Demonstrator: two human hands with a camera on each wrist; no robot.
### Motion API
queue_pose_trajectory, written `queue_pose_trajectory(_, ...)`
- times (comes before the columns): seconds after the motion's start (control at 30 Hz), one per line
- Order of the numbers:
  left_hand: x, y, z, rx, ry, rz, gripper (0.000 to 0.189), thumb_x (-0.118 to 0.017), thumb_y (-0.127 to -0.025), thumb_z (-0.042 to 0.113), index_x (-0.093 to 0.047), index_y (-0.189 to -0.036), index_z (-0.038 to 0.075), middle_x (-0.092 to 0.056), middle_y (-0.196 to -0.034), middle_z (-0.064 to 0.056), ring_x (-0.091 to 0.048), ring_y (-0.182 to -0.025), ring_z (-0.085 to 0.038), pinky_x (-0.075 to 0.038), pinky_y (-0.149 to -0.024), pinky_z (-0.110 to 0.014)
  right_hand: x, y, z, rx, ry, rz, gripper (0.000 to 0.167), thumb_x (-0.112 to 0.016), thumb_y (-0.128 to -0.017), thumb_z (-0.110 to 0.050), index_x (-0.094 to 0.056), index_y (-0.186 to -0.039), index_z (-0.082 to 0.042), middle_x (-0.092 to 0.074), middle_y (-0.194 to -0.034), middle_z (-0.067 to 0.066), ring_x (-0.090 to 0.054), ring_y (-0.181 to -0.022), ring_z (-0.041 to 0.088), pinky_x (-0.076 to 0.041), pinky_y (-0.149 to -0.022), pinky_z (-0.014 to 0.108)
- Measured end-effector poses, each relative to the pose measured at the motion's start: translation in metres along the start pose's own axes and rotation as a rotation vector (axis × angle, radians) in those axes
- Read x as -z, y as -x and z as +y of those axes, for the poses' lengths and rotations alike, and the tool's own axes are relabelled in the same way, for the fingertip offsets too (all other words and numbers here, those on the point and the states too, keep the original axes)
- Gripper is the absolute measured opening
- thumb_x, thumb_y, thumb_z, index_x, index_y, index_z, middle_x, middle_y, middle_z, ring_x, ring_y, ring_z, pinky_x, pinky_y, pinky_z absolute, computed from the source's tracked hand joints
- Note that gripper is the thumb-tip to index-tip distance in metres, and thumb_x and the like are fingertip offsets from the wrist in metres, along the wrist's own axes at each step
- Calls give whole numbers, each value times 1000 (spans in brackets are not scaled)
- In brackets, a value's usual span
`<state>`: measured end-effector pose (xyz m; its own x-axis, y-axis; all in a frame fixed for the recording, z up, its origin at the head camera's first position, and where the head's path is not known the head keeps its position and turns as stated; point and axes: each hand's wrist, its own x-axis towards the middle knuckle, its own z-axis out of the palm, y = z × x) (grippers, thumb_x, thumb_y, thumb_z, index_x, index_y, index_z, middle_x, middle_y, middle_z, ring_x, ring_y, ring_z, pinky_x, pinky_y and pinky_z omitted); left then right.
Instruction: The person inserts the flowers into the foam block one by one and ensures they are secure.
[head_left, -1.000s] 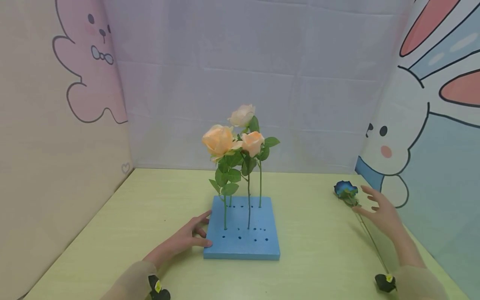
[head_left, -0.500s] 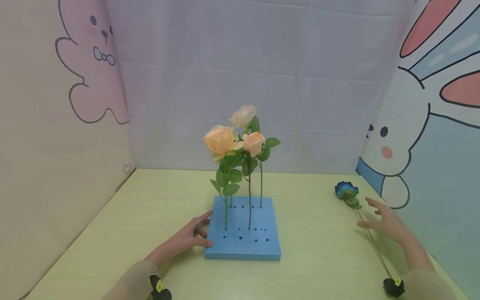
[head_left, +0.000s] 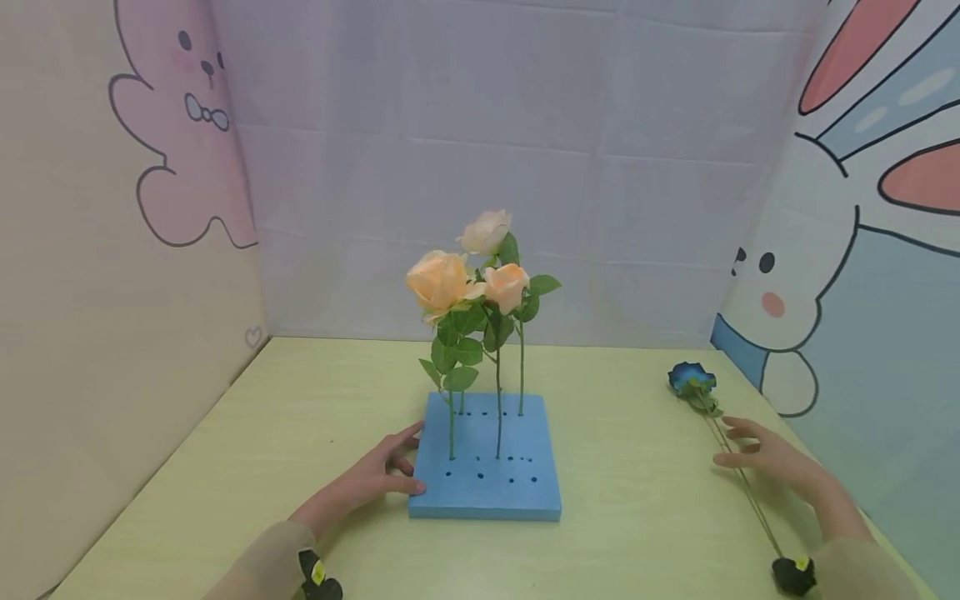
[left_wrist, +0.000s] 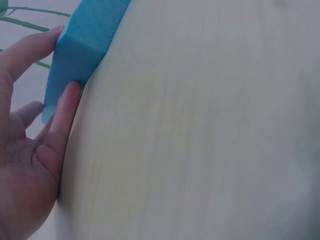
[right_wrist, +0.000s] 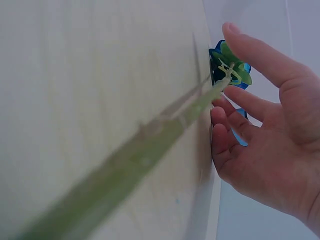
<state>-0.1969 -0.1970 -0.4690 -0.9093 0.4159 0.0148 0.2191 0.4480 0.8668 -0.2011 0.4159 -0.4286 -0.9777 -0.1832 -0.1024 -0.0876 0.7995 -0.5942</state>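
In the head view, a blue foam block [head_left: 487,498] with rows of holes lies on the table and bears upright artificial roses, peach ones such as the front left rose [head_left: 437,282] and a pale one [head_left: 486,232] behind. My left hand [head_left: 375,471] touches the block's left edge, fingers spread, thumb on the near corner; the left wrist view has its fingers against the blue side [left_wrist: 80,52]. At the right, a blue rose [head_left: 692,377] lies on the table. My right hand [head_left: 776,458] hovers beside its stem [right_wrist: 150,145], thumb and fingers apart around nothing.
The pale yellow table [head_left: 300,400] ends at a white cloth backdrop [head_left: 375,208]. A side panel with a painted rabbit [head_left: 795,275] stands close to my right arm. On the left is a panel with a pink bear [head_left: 180,167].
My right hand has drawn back from beside the blue blossom, nearer to me along the stem and slightly right. My left hand and the block stay in place.
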Motion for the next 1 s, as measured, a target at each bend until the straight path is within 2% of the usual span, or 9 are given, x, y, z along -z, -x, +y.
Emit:
queue_pose_trajectory(0.3, 0, 0, 0, 5, 12, -1, 98, -80, -81, 25, -21, -158, 12, -39, -150, -21, -55, -103, -19, -42, -86, -35, 6, -1, -2, -88, -59, -75, 77, -56, -99, -38, -24, -150, 10, -42, -139, 40, -44, -127, 55, -43, -95, 61)
queue_pose_trajectory(0.6, 0, 0, 0, 3, -3, -7, 98, -80, -82, 26, -20, -158, 10, -39, -150, -22, -54, -104, -20, -43, -87, -35, 6, 1, -1, -57, -36, -46, 65, -50, -102, -33, -33, -146, 11, -39, -142, 43, -48, -124, 54, -43, -94, 62)
queue_pose_trajectory(0.77, 0, -1, 0, -4, -7, -10, 99, -80, -81, 26, -20, -158, 9, -39, -149, -23, -54, -104, -20, -43, -87, -36, 6, 1, 1, -77, -45, -62, 65, -48, -102, -34, -32, -147, 10, -34, -146, 42, -43, -128, 55, -42, -94, 63)
queue_pose_trajectory(0.83, 0, -2, 0, -4, -5, -11, 99, -80, -81, 26, -20, -158, 9, -39, -150, -23, -55, -104, -20, -43, -88, -36, 6, 1, 0, -79, -49, -66, 64, -47, -103, -35, -31, -148, 9, -36, -145, 41, -47, -125, 50, -42, -95, 62)
queue_pose_trajectory(0.93, 1, -1, 0, -5, 0, -13, 98, -80, -81, 26, -20, -158, 10, -39, -150, -23, -54, -104, -20, -43, -88, -36, 7, 0, -1, -79, -56, -72, 64, -45, -104, -36, -32, -147, 9, -42, -142, 38, -55, -116, 33, -43, -94, 57)
queue_pose_trajectory(1.0, 1, -1, 0, -5, 5, -16, 98, -80, -81, 26, -20, -158, 11, -38, -150, -22, -54, -105, -20, -42, -88, -35, 8, 1, -1, -78, -73, -84, 63, -43, -105, -35, -33, -147, 9, -49, -138, 34, -55, -112, 24, -44, -95, 55)
